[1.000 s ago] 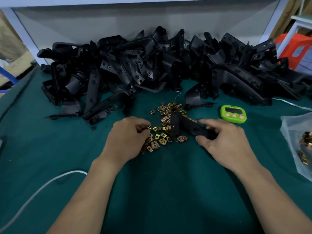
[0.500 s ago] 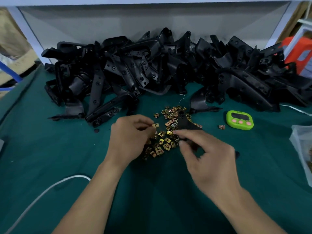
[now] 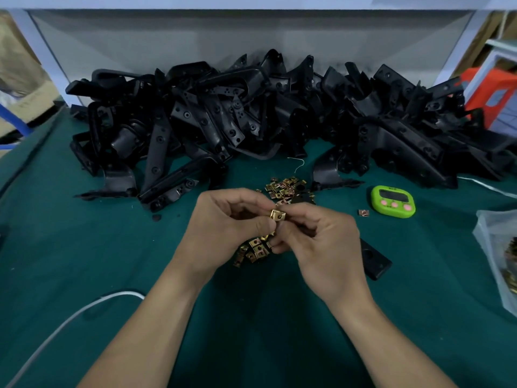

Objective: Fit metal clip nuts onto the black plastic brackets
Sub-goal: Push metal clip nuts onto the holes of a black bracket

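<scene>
At nine o'clock a cardboard box [image 3: 19,79] stands off the edge of the table, and at seven o'clock a white cable [image 3: 70,317] curves across the green cloth [image 3: 84,261]. Along the far side, from ten o'clock round to two, a pile of brackets [image 3: 251,113] lies heaped against the grey back panel.

Just left of centre the left hand [image 3: 223,228] is raised a little over the cloth with its fingers curled, thumb and forefinger pinching a clip nut [image 3: 277,215]. The nut sits upright between the two hands at the middle of the view. The loose clip nuts [image 3: 285,187] lie scattered on the cloth at twelve o'clock from the hands and also directly under them.

The right hand [image 3: 321,242] meets the left from four o'clock, its fingers curled and its forefinger and thumb pinching the same clip nut from the other side. One bracket [image 3: 373,261] lies flat on the cloth, running under the right hand, with its end showing at the hand's three o'clock. Whether the lower fingers touch it cannot be told.

At two o'clock from the hands a stray nut [image 3: 363,212] lies alone, just beside a green timer [image 3: 393,201]. At three o'clock, on the table's edge, a clear bag [image 3: 498,261] holds more nuts. At one o'clock a red stool [image 3: 486,91] stands beyond the pile.
</scene>
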The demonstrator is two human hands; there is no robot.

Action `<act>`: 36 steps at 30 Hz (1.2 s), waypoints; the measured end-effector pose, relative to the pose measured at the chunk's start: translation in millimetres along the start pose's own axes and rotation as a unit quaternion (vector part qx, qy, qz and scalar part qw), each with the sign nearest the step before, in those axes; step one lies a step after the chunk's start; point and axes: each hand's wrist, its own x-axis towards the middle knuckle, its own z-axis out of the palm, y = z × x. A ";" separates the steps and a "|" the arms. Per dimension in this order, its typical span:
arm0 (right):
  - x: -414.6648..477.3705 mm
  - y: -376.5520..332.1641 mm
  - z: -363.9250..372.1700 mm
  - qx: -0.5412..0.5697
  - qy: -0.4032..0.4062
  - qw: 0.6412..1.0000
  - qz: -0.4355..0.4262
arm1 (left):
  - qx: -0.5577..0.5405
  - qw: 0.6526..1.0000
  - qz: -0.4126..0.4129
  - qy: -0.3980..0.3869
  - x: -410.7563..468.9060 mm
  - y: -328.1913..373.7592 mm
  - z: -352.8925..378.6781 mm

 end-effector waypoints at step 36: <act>11.3 4.7 11.3 -0.275 0.026 0.954 -0.115 | 0.467 0.863 -0.195 0.007 2.8 1.3 -30.6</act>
